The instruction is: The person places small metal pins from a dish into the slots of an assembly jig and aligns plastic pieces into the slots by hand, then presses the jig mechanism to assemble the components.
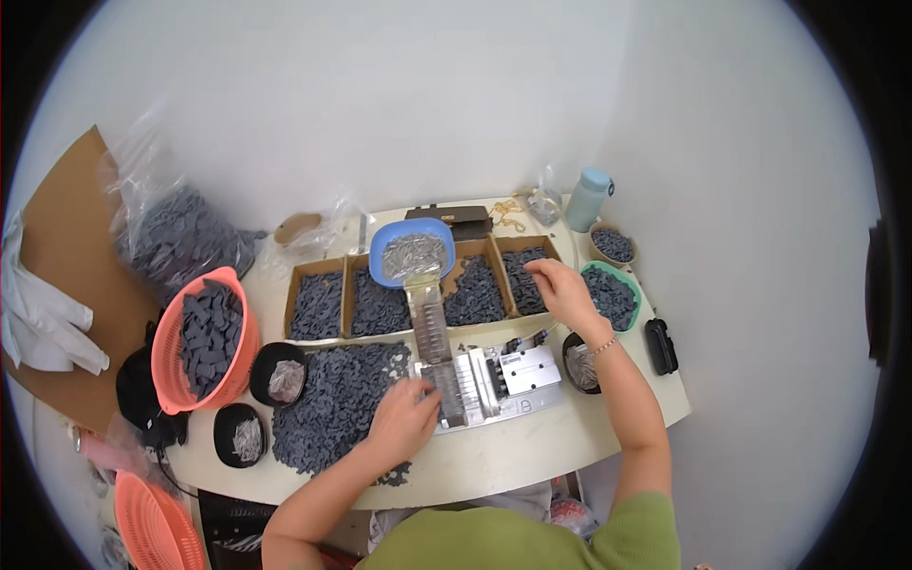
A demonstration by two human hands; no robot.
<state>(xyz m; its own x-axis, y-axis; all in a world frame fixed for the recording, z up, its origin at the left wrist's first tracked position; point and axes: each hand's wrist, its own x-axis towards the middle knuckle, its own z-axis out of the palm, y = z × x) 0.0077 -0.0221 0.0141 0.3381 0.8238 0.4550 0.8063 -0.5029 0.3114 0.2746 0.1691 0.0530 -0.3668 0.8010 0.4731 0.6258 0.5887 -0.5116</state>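
Note:
My left hand [407,418] is at the left edge of a metal fixture [518,407], beside a clear ribbed plastic chute [432,332]. Its fingers are curled together, and what they hold, if anything, is too small to make out. Just left of it, a wide heap of small dark grey pieces [328,404] covers the table. My right hand [568,296] hovers by the rightmost compartment of a cardboard tray [346,299], thumb and fingers drawn together. Anything in that pinch is hidden. A blue bowl [380,271] of small metal pins rests at the chute's upper end.
Right of the fixture are a black bowl [573,378], a green basket [635,318] of grey pieces, a black case [662,347] and a blue bottle [589,201]. At left stand a coral basket [245,351], two black bowls [256,380] and a clear bag [180,233].

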